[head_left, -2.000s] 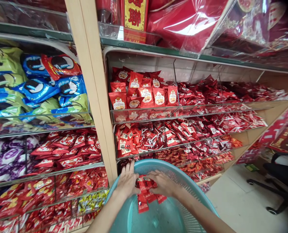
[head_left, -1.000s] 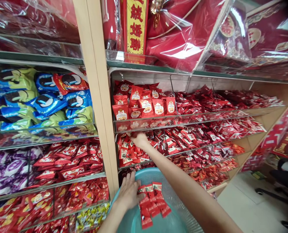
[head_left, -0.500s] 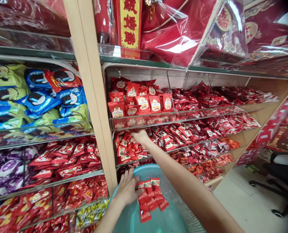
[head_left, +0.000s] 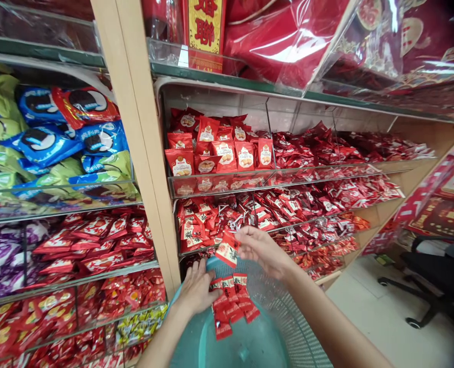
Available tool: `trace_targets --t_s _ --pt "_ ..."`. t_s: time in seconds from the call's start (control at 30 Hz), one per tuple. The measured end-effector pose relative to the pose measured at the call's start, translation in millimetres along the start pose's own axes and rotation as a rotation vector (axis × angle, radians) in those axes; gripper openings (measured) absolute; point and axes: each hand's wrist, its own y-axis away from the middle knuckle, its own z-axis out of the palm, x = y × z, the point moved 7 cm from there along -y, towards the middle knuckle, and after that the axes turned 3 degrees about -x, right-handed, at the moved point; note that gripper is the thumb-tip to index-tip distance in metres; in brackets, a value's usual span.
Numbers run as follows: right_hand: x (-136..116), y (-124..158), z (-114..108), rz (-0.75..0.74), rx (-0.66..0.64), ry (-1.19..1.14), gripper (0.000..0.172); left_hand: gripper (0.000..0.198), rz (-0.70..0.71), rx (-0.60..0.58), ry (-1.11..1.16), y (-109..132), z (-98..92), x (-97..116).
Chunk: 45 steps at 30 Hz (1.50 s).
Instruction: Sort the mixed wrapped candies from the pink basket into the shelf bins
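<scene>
My right hand point(head_left: 264, 251) pinches a small red candy packet point(head_left: 228, 249) with a cream label and dark characters, above the far side of a teal plastic basket point(head_left: 305, 319). At the basket's far left rim, my left hand point(head_left: 196, 289) grips the edge, its thumb on the inner side. Several matching red packets point(head_left: 230, 301) lie overlapping inside the basket, near that thumb. Behind my hands, the shelf compartment holds a pile of similar red packets point(head_left: 196, 225).
Clear shelf lips front the rows of red packets point(head_left: 245, 156). A wooden post point(head_left: 135, 128) divides them from the left shelves, with blue and green packs point(head_left: 46, 138) and purple-white sweets point(head_left: 4, 250). A wheeled black chair point(head_left: 437, 276) stands at the right.
My right hand has come back from the shelf pile toward me, now with a packet in its fingers. The left hand stays on the basket rim. The view has shifted slightly.
</scene>
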Motion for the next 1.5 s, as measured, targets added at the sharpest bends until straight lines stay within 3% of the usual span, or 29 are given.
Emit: trace_targets --t_s 0.1,0.23,0.37,0.5,0.97,1.27,1.5 --pt "42 28 -18 0.125 -0.027 -0.092 0.029 0.046 -0.002 -0.009 0.018 0 2.3 -1" --pt "89 52 -42 0.259 0.058 -0.188 0.031 0.038 0.025 0.03 0.028 1 2.5 -2" --pt "117 56 -55 0.307 0.103 -0.216 0.042 0.036 0.02 0.044 0.031 1 1.9 -2" --pt "134 49 -61 0.262 0.131 -0.137 0.044 0.037 0.027 0.043 0.034 1 -1.5 0" --pt "168 36 -44 0.096 0.345 -0.061 0.062 0.045 -0.02 -0.012 0.013 1 -2.2 6" --pt "178 31 -38 0.055 0.227 0.029 0.064 0.045 -0.022 -0.011 0.022 2 -5.0 7" --pt "170 28 -35 0.057 0.154 0.21 0.068 0.045 -0.031 -0.009 0.033 2 -3.8 5"
